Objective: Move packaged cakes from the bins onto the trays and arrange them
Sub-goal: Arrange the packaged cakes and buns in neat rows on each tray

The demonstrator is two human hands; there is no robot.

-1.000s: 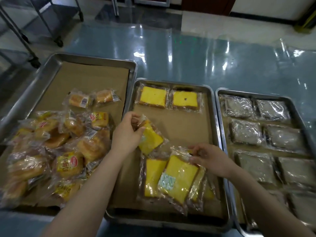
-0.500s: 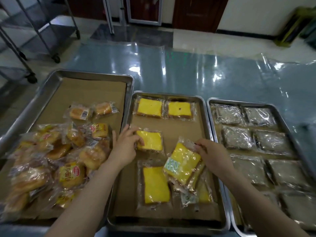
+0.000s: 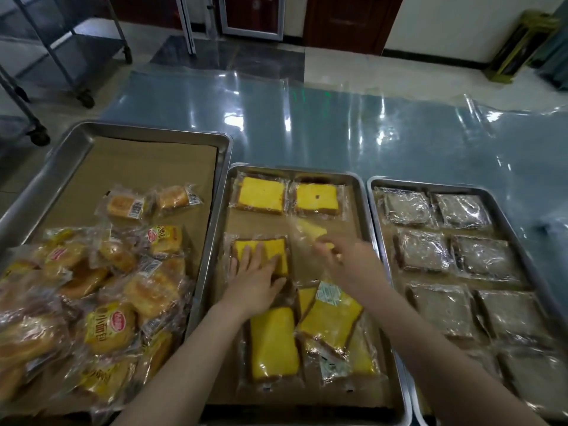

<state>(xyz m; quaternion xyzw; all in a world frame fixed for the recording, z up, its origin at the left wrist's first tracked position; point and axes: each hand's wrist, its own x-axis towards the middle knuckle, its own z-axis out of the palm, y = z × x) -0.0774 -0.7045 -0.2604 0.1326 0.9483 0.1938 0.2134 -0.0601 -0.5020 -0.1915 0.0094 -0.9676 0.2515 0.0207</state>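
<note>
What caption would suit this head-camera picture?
Left hand presses a yellow cake pack flat on the middle tray while the right hand holds a second pack.

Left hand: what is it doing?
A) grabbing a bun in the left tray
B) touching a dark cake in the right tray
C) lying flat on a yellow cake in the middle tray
C: the left hand lies with straight fingers on a yellow cake in the middle tray, while the right hand holds a second yellow cake, which is blurred.
</note>
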